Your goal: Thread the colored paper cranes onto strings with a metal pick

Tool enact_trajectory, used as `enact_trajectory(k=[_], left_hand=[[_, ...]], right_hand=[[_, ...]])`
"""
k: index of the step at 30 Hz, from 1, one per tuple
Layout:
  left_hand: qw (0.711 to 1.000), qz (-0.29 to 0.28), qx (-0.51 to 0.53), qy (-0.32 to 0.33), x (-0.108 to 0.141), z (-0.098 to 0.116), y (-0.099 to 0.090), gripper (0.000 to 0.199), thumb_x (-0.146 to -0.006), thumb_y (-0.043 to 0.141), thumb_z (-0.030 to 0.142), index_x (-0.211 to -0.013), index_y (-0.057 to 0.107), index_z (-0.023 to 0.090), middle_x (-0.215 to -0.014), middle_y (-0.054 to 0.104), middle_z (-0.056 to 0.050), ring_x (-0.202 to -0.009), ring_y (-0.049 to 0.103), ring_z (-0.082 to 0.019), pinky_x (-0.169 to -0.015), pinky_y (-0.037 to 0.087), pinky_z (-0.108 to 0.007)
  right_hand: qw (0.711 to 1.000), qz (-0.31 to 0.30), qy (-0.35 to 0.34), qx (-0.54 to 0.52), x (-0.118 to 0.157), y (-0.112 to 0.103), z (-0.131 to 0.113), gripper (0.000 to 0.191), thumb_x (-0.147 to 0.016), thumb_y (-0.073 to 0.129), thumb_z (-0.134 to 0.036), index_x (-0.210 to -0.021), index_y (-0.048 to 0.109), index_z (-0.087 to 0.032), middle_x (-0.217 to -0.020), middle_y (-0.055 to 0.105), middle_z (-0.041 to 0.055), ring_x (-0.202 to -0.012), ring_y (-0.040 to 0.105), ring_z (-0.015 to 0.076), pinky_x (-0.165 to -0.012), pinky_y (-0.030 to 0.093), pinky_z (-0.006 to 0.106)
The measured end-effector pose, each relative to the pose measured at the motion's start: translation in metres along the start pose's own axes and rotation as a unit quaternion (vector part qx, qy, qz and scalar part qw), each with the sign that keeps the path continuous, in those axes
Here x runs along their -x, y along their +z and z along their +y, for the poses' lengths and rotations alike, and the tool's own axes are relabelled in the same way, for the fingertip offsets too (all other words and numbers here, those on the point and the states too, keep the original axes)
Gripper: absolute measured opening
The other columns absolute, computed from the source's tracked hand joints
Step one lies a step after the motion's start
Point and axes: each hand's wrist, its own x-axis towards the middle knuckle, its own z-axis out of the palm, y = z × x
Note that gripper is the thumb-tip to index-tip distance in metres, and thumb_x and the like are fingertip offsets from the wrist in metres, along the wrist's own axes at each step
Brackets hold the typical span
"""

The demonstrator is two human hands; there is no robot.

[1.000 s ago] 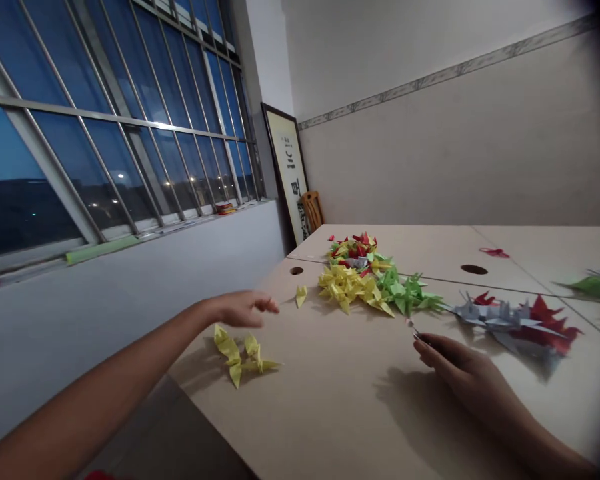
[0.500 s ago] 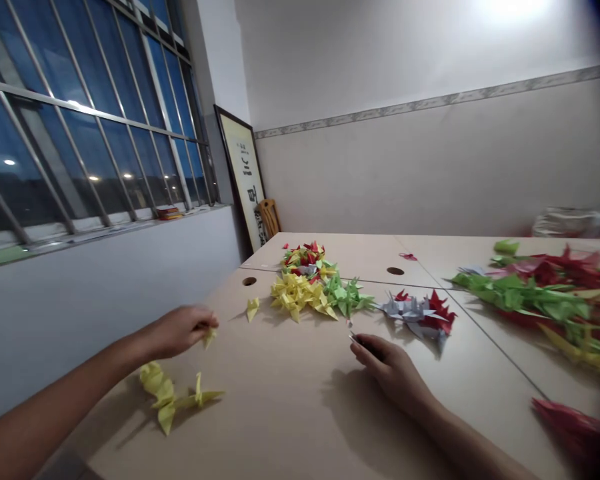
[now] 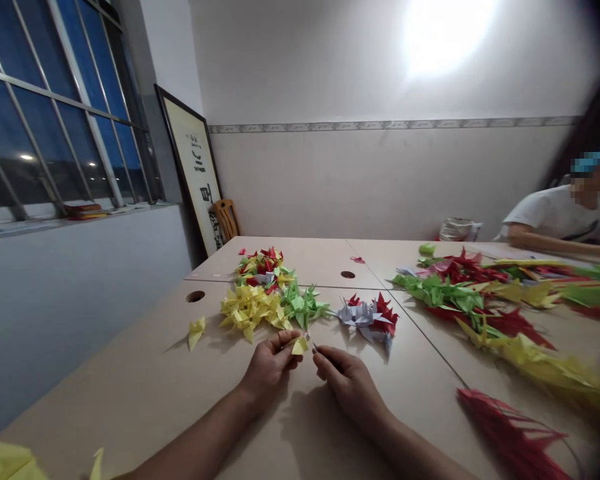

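Note:
A small yellow folded-paper crane (image 3: pixel 300 345) is pinched in my left hand (image 3: pixel 270 367), in front of the piles. My right hand (image 3: pixel 349 380) is closed on a thin needle-like piece of metal (image 3: pixel 315 348), whose tip points at the crane with a small gap between them. Most of that piece is hidden by my fingers. Beyond my hands lie heaps of yellow cranes (image 3: pixel 253 310), green cranes (image 3: pixel 303 303) and grey cranes (image 3: pixel 361 317) with red ones among them. One loose yellow crane (image 3: pixel 196 332) sits farther left.
Long rows of coloured cranes (image 3: pixel 440 293) cover the right side, with a red bunch (image 3: pixel 510 427) nearer me. More yellow cranes (image 3: pixel 13 461) are at the lower left corner. The table (image 3: pixel 145 380) has round holes. A person (image 3: pixel 565 213) sits at far right.
My left hand has moved right with the yellow crane, from the left side to beside my right hand. The view has turned right, and a seated person now shows.

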Motion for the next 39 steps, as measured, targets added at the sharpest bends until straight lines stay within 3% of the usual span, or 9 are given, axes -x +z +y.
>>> enact_trajectory(k=[11,16,21,26,30,34,37,39], left_hand=[[0.999,-0.009,-0.006,-0.034,0.0026,0.0074,0.0015,0.027,-0.062,0.067,0.027,-0.085,0.062,0.014,-0.07,0.058,-0.001,-0.057,0.049,-0.007,-0.056,0.037,-0.02],[0.997,-0.054,0.006,-0.06,0.0042,0.0062,0.0012,0.049,-0.06,0.068,0.026,-0.107,0.053,0.022,-0.069,0.054,0.003,-0.055,0.053,-0.009,-0.056,0.038,-0.023],[0.992,-0.072,0.032,-0.102,0.004,0.0025,0.0011,0.023,-0.061,0.065,0.02,-0.082,0.059,0.014,-0.064,0.059,-0.001,-0.055,0.054,-0.01,-0.057,0.038,-0.022],[0.988,-0.027,0.088,-0.125,0.0045,0.0052,-0.0026,0.025,-0.064,0.062,0.02,-0.088,0.053,0.017,-0.075,0.062,-0.004,-0.064,0.059,-0.012,-0.064,0.042,-0.024],[0.988,-0.038,0.088,-0.117,0.0059,0.0075,-0.0015,0.041,-0.064,0.064,0.018,-0.103,0.05,0.021,-0.075,0.06,-0.001,-0.064,0.059,-0.011,-0.064,0.042,-0.025],[0.992,-0.1,0.006,-0.078,0.008,0.0053,0.0034,0.051,-0.063,0.067,0.022,-0.111,0.051,0.02,-0.071,0.057,0.001,-0.059,0.056,-0.011,-0.058,0.041,-0.024],[0.989,-0.137,-0.021,-0.049,0.0091,0.003,0.0059,0.045,-0.061,0.069,0.023,-0.104,0.056,0.017,-0.077,0.06,-0.002,-0.063,0.056,-0.01,-0.061,0.041,-0.023],[0.991,-0.124,-0.011,-0.049,0.009,0.0029,0.0058,0.035,-0.06,0.07,0.023,-0.093,0.058,0.017,-0.074,0.061,-0.001,-0.063,0.056,-0.01,-0.061,0.041,-0.022]], right_hand=[[0.999,-0.021,0.008,0.044,-0.0029,0.0018,0.0027,0.03,-0.082,0.044,-0.035,-0.076,0.065,-0.015,-0.058,0.055,-0.0011,-0.056,0.05,0.013,-0.054,0.038,0.02],[1.0,-0.019,0.011,0.015,-0.0013,0.0016,0.0009,0.028,-0.082,0.046,-0.037,-0.082,0.065,-0.017,-0.068,0.062,0.0006,-0.062,0.054,0.015,-0.059,0.042,0.021],[1.0,-0.005,0.005,-0.013,-0.0002,0.0009,0.0004,0.027,-0.08,0.048,-0.038,-0.088,0.064,-0.016,-0.077,0.065,0.0036,-0.072,0.057,0.0177,-0.065,0.044,0.023],[1.0,0.0,0.016,-0.019,0.0023,0.0024,0.0049,0.03,-0.08,0.049,-0.04,-0.09,0.063,-0.016,-0.073,0.064,0.0034,-0.064,0.055,0.0157,-0.059,0.044,0.023],[1.0,-0.011,0.008,-0.02,0.0034,0.0044,0.0045,0.029,-0.079,0.05,-0.039,-0.089,0.063,-0.015,-0.079,0.065,0.0048,-0.07,0.057,0.017,-0.063,0.045,0.024],[1.0,0.0,0.001,-0.03,0.0024,0.0039,0.0009,0.027,-0.08,0.05,-0.037,-0.088,0.063,-0.015,-0.077,0.065,0.0047,-0.071,0.057,0.0172,-0.065,0.044,0.024],[0.999,0.007,0.005,-0.046,0.0023,0.0034,0.0006,0.029,-0.079,0.051,-0.039,-0.088,0.063,-0.014,-0.071,0.063,0.0034,-0.066,0.056,0.016,-0.061,0.044,0.023],[0.998,0.016,0.016,-0.063,0.0024,0.0039,0.0026,0.032,-0.077,0.052,-0.041,-0.09,0.063,-0.014,-0.069,0.063,0.003,-0.063,0.055,0.0152,-0.057,0.043,0.022]])
